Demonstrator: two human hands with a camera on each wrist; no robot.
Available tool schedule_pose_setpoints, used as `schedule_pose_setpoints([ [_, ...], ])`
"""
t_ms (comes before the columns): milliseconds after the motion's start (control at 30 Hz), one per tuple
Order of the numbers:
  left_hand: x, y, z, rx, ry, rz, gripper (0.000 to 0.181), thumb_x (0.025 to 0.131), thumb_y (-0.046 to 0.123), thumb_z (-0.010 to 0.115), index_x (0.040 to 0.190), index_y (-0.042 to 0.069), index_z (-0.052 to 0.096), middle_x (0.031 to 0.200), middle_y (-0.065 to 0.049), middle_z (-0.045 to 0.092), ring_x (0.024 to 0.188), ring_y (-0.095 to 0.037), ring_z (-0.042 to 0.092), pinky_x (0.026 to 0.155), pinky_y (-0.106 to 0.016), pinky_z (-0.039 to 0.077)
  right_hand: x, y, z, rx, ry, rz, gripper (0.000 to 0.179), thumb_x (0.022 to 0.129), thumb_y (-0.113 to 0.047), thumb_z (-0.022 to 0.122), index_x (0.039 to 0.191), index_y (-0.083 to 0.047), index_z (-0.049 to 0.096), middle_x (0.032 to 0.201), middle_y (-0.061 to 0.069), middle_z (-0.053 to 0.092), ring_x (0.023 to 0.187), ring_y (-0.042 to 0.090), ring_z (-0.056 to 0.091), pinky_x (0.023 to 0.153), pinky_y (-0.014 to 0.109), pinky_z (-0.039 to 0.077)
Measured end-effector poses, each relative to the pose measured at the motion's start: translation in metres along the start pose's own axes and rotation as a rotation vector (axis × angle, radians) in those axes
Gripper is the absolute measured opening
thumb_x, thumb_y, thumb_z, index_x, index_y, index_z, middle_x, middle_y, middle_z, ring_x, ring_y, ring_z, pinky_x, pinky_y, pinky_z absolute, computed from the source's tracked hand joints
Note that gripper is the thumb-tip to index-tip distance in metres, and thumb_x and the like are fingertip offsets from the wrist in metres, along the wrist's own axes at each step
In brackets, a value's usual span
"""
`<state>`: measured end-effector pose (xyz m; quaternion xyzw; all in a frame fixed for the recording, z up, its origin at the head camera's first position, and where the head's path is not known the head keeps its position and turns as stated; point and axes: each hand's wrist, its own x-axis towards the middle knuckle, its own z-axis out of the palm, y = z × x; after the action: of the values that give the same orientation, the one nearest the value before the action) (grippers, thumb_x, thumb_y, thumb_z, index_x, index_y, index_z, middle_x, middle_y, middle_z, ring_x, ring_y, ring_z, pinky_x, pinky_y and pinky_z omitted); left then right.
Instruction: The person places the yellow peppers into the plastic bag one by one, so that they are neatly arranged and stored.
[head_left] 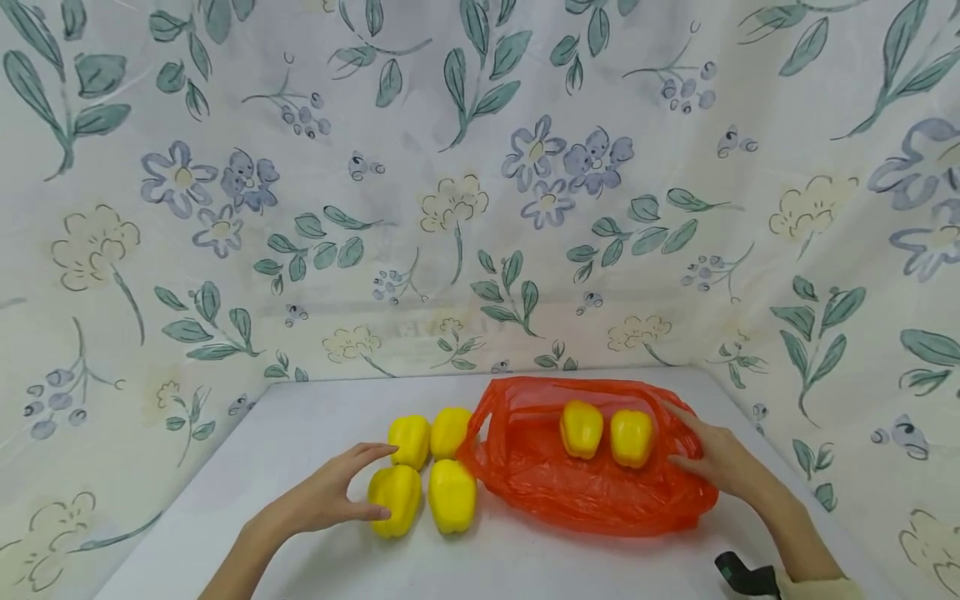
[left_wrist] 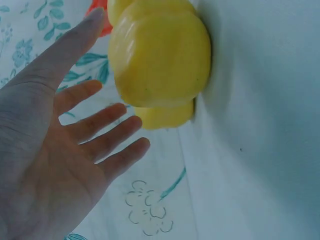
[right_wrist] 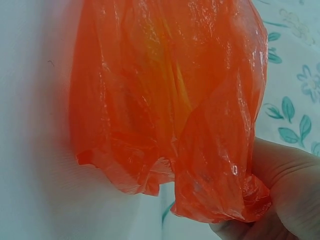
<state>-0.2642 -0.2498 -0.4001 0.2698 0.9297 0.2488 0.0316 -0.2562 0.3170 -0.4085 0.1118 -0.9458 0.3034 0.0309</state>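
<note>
My left hand (head_left: 318, 493) reaches in from the left with thumb and fingers spread, beside the near-left yellow bell pepper (head_left: 397, 500). In the left wrist view, the palm (left_wrist: 55, 170) is bare and the fingers stand apart from the bell pepper (left_wrist: 160, 55). Several bell peppers sit in a tight group left of a red plastic bag (head_left: 562, 500). Two more bell peppers, one of them the right-hand one (head_left: 632, 437), lie in the bag's spread middle, plainly yellow. My right hand (head_left: 716, 454) holds the bag's right end; the right wrist view shows crumpled plastic (right_wrist: 215, 185) between thumb and fingers.
The white table (head_left: 322, 571) meets a floral curtain (head_left: 450, 275) along its back and sides. A black device (head_left: 746, 577) sits by the right wrist, at the light sleeve (head_left: 821, 588). The bag's left handle loop touches the pepper group.
</note>
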Motion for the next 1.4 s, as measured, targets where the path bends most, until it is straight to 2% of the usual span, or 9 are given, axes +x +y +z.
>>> schedule_pose_setpoints([
  [233, -0.004, -0.007, 0.007, -0.057, -0.044, 0.011, 0.082, 0.076, 0.049, 0.080, 0.144, 0.016, 0.047, 0.145, -0.010, 0.050, 0.130, -0.037, 0.050, 0.104, -0.063, 0.042, 0.002, 0.002, 0.000, 0.003, -0.009, 0.006, 0.083, 0.084, -0.023, 0.077, 0.151, -0.005, 0.031, 0.128, 0.030, 0.057, 0.098, 0.028, 0.063, 0.074, 0.039, 0.062],
  [467, -0.003, -0.010, 0.015, -0.092, -0.077, 0.015, 0.082, 0.077, 0.046, 0.081, 0.145, 0.016, 0.046, 0.146, -0.008, 0.051, 0.133, -0.036, 0.048, 0.105, -0.059, 0.042, 0.000, 0.003, 0.000, -0.015, 0.004, -0.010, 0.083, 0.083, -0.021, 0.077, 0.151, -0.006, 0.031, 0.129, 0.029, 0.057, 0.098, 0.029, 0.063, 0.074, 0.040, 0.062],
  [667, -0.001, -0.009, 0.017, -0.069, -0.083, -0.001, 0.085, 0.075, 0.047, 0.082, 0.145, 0.014, 0.045, 0.145, -0.011, 0.051, 0.131, -0.036, 0.050, 0.104, -0.059, 0.043, -0.001, 0.005, -0.002, 0.011, -0.024, 0.029, 0.084, 0.083, -0.023, 0.077, 0.152, -0.006, 0.030, 0.127, 0.027, 0.059, 0.096, 0.025, 0.064, 0.074, 0.038, 0.062],
  [867, -0.002, -0.005, 0.013, -0.048, -0.091, -0.045, 0.090, 0.072, 0.046, 0.084, 0.146, 0.015, 0.043, 0.148, -0.012, 0.048, 0.135, -0.036, 0.046, 0.108, -0.059, 0.039, 0.002, 0.005, -0.004, -0.009, -0.007, 0.003, 0.083, 0.084, -0.024, 0.077, 0.150, -0.004, 0.031, 0.125, 0.028, 0.060, 0.097, 0.027, 0.063, 0.075, 0.040, 0.062],
  [1133, -0.002, -0.003, 0.012, -0.026, -0.096, -0.023, 0.089, 0.074, 0.043, 0.084, 0.147, 0.016, 0.041, 0.146, -0.011, 0.049, 0.133, -0.033, 0.049, 0.107, -0.057, 0.041, 0.002, 0.005, -0.005, -0.023, 0.009, -0.011, 0.083, 0.084, -0.023, 0.077, 0.150, -0.002, 0.031, 0.125, 0.029, 0.059, 0.096, 0.028, 0.063, 0.075, 0.042, 0.061],
  [1400, -0.001, 0.002, 0.012, -0.014, -0.104, -0.021, 0.088, 0.072, 0.040, 0.086, 0.146, 0.018, 0.043, 0.145, -0.008, 0.050, 0.132, -0.031, 0.050, 0.107, -0.056, 0.042, 0.001, 0.004, -0.004, -0.004, 0.019, 0.000, 0.084, 0.084, -0.022, 0.077, 0.151, -0.004, 0.030, 0.127, 0.028, 0.059, 0.098, 0.028, 0.064, 0.073, 0.038, 0.062],
])
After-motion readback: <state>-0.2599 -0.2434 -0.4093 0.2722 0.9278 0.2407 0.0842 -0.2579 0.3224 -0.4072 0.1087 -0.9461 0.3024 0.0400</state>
